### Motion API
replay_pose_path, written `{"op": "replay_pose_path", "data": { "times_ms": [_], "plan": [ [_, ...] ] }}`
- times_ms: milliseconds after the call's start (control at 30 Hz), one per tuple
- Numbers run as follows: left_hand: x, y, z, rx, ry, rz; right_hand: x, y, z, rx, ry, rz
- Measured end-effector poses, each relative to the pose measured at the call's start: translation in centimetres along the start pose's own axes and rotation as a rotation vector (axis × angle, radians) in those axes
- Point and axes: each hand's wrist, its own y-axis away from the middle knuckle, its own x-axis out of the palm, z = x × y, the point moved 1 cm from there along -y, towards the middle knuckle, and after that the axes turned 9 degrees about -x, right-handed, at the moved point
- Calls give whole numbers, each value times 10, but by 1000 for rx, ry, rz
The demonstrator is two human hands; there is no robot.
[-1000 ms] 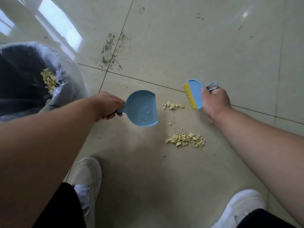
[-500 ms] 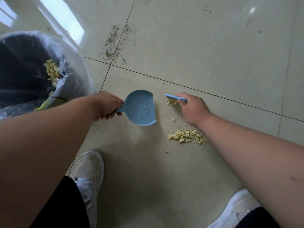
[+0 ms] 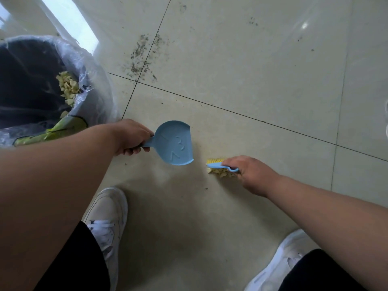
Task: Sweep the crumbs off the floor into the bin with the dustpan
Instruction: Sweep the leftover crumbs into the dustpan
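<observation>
My left hand grips the handle of a small blue dustpan, held just above the beige floor with its open edge facing right. A short gap to the right, my right hand holds a blue brush with yellow bristles pressed down on the floor. Pale yellow crumbs lie bunched right under and beside the brush, partly hidden by it. The bin, lined with a clear plastic bag, stands at the left and holds more yellow crumbs.
My two white shoes stand on the tiles below the hands. Dark dirt specks mark the floor near a tile joint beyond the dustpan. A green wrapper sits in the bin.
My right hand has swept the brush down and toward me, from the upper crumb patch onto the lower pile, gathering the crumbs together. The dustpan has stayed almost in place.
</observation>
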Motion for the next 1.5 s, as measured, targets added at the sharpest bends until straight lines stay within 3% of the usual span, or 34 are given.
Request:
{"op": "replay_pose_path", "data": {
  "times_ms": [100,267,433,633,800,933,1500],
  "plan": [
    [3,-1,5,-6,-56,-29,0,5,-10,27,10,-72],
    [13,-4,12,52,-136,-103,-25,10,-7,290,-124,-419],
    [29,-10,4,188,-345,-200,-21,35,-28,486,-89,-540],
    [40,-6,-7,215,-458,-200,10,58,-41,654,-100,-505],
    [44,-8,-5,194,-497,-198,30,45,-16,561,-104,-382],
    [50,-8,-2,176,-474,-189,38,28,5,602,-160,-411],
    [76,-6,-14,249,-509,-166,45,-8,47,474,-225,-449]
  ]
}}
